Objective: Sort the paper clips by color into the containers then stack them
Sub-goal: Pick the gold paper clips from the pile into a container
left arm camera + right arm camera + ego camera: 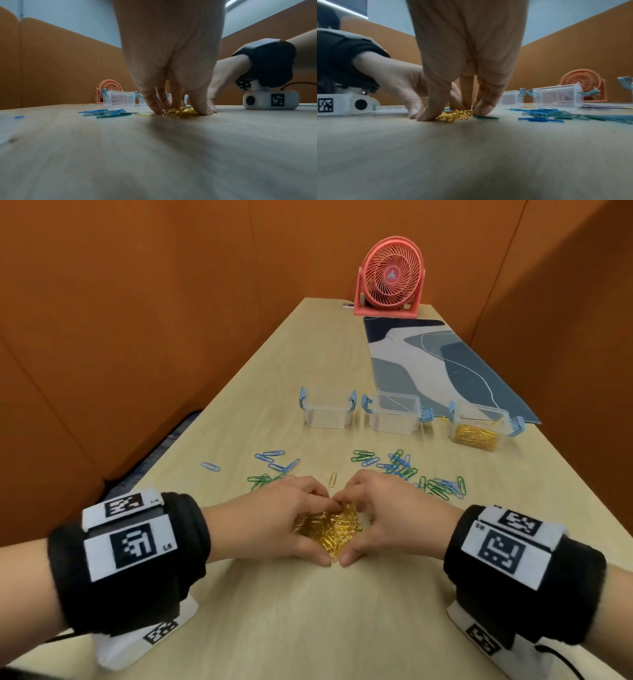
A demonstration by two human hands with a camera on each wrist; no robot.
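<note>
Gold paper clips [330, 529] lie heaped on the table [308, 611] near its front edge, walled in by both hands. The left hand [270, 522] cups the heap from the left and the right hand [387, 517] from the right; thumb tips meet at the near side and the curled fingers [317, 494] close over the far side, so each hand's fingers are bent narrowly round the clips, gathering them. In the left wrist view the fingertips [155, 105] press down onto the table at the edge of the gold heap [181, 113], and the right wrist view shows the same from the other side, with the heap [455, 115] between thumb and fingers.

One stray gold clip [332, 479] rests just beyond the hands. Blue and green paper clips lie scattered farther back: one group on the left [274, 465] and a larger tangle on the right [407, 470]. Behind them stand three clear plastic containers with pale blue latches, all open-topped, in a row: the left container [327, 414] and the middle container [395, 414] hold nothing visible, while the right container [478, 424] has gold clips in its bottom. A patterned blue and white mat [442, 361] lies behind the containers, partly under the middle and right ones, and a pink desk fan [390, 277] stands at the table's far end against orange partition walls [137, 320].
</note>
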